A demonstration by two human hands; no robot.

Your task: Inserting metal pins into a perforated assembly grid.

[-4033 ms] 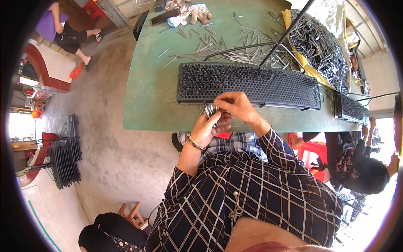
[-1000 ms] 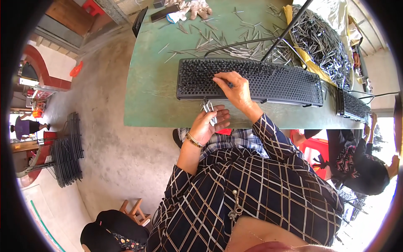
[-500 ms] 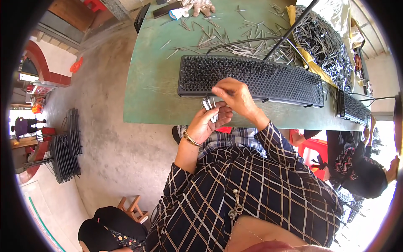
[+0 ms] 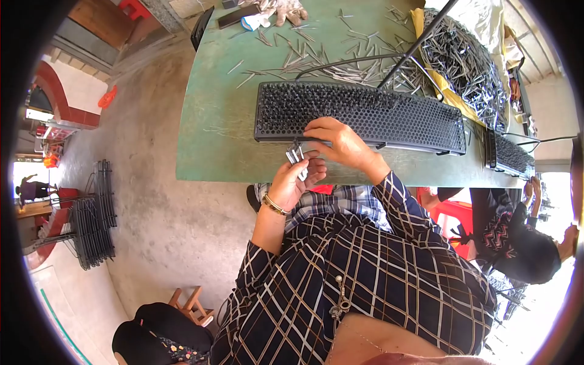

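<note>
1. At the near edge of the green table [image 4: 213, 140], the left hand [image 4: 296, 180] is curled around a small bunch of metal pins [image 4: 296, 156], their ends sticking up above the fingers.
2. Just above it, the right hand [image 4: 340, 143] rests on the near rim of the black perforated tray [image 4: 365, 115], fingertips pinched together beside the pins; whether it grips one cannot be told.
3. Tray: long, rectangular, lying across the table, its left part filled with upright pins, its right part showing bare holes.
4. Beyond the tray, loose pins [image 4: 316, 58] lie scattered over the tabletop; a dark bent rod [image 4: 420, 42] crosses above them.
5. At the far right, a large heap of pins [image 4: 468, 61] rests on a yellow sheet [image 4: 447, 91].
6. A second black tray [image 4: 510, 153] lies at the right end of the table, next to another person in dark clothes [image 4: 517, 243].
7. At the far table edge lie grey gloves [image 4: 286, 9] and a flat black object [image 4: 237, 15].
8. On the concrete floor to the left stands a stack of black wire racks [image 4: 91, 213]; a small wooden stool [image 4: 191, 307] stands near the lower edge.
</note>
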